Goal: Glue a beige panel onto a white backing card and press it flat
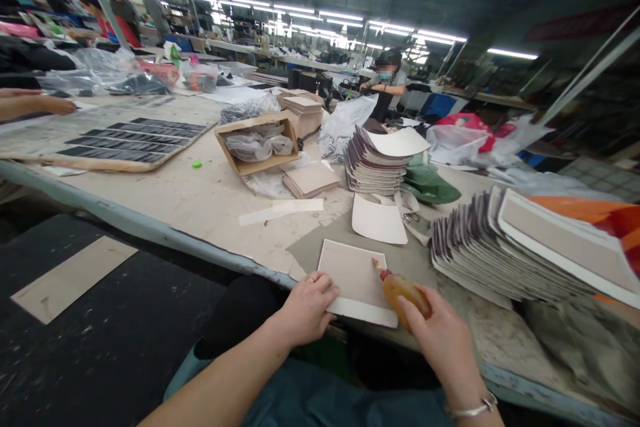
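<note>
In front of me at the table edge lies a beige panel (353,273) with a white border, on a grey-green sheet (313,245). My left hand (309,307) grips its lower left edge, fingers curled, with a ring on one finger. My right hand (443,333) is closed around an amber squeeze glue bottle (406,300). The bottle is tilted, its red nozzle pointing at the upper right of the panel; whether the tip touches cannot be made out. Just beyond lies a white panel (379,219) with rounded corners.
A tall fanned stack of panels (480,247) stands to my right, another stack (375,160) behind. Further off are beige pieces (311,179), an open carton (257,147) with plastic bags, and green cloth (431,181). At left are black strips on a board (135,140) and a co-worker's hand (37,104).
</note>
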`<state>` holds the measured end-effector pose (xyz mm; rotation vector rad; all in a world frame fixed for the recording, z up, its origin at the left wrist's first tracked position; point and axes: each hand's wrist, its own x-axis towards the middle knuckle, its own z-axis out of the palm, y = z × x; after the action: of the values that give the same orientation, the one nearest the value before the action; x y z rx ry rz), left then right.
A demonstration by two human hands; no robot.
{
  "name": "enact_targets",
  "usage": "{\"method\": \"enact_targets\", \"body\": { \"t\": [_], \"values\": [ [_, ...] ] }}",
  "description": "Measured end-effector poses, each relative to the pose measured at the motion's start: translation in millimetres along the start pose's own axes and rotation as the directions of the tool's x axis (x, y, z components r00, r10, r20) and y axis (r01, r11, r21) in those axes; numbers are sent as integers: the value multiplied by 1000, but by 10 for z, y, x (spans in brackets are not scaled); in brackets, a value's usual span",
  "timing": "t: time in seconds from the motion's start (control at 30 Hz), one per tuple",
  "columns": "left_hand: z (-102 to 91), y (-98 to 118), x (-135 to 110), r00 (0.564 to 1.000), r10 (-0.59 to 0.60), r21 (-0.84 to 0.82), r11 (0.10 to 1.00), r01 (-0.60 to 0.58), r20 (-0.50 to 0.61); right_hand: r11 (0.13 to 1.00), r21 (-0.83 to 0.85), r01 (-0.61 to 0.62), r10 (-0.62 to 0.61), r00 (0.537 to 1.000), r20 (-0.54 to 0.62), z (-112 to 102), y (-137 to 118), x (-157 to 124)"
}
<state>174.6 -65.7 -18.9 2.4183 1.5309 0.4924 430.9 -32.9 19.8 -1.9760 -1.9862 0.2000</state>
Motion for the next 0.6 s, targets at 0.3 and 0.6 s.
{"method": "enact_targets", "body": {
  "t": [0.3, 0.6],
  "values": [
    [-25, -5, 7, 1000, -2, -23, 1000, 1, -18, 995, 4, -102, 102, 995, -3, -49, 45, -61],
    [-16, -50, 4, 969, -113, -237, 970, 60, -219, 516, 828, -221, -19, 963, 269, 420, -381, 59]
  ]
}}
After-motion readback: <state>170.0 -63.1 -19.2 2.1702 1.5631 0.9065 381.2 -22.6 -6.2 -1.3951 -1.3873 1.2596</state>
